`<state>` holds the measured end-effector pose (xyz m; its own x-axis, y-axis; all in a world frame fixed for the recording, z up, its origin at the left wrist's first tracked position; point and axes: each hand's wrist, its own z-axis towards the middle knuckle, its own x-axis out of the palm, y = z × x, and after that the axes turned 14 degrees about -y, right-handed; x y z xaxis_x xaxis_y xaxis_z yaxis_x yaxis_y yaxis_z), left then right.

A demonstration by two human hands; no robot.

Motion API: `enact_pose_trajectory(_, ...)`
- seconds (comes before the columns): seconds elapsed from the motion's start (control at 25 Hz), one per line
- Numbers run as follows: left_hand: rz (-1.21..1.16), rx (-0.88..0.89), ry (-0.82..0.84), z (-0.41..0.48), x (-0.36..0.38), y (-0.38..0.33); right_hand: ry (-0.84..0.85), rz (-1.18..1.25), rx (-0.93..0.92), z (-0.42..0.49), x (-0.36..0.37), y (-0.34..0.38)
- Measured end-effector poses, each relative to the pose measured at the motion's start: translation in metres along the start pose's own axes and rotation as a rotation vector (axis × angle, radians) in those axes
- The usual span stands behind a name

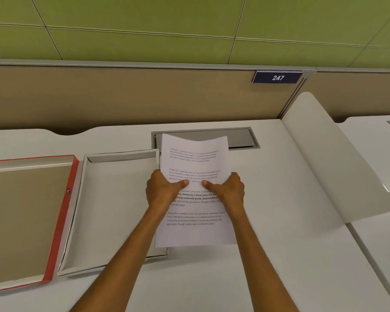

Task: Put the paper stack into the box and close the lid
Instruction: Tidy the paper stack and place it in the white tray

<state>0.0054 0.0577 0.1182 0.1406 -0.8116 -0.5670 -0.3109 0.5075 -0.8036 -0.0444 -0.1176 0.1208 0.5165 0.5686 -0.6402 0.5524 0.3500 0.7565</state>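
Left hand: left hand (164,190) clamped on the left edge of the paper stack (195,206), thumb on the printed face.
Right hand: right hand (227,190) clamped on the stack's right edge, thumb on top.
Paper stack: held above the white desk (268,255), its left edge over the box's right wall.
Box: open white box (113,199), just left of the stack.
Lid: red-edged lid (63,212), inside up, beside the box.
Sign: plate reading 247 (277,77) on the partition.

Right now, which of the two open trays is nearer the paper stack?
The white-rimmed tray, directly left of the paper stack, which overlaps its right edge. The red-rimmed tray lies beyond it, farther left.
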Motion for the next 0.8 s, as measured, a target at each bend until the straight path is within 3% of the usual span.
enact_pose_trajectory(0.8,-0.009,-0.187,-0.103,0.079,-0.131,0.123,0.193,-0.023,0.002,-0.111,0.159,0.057)
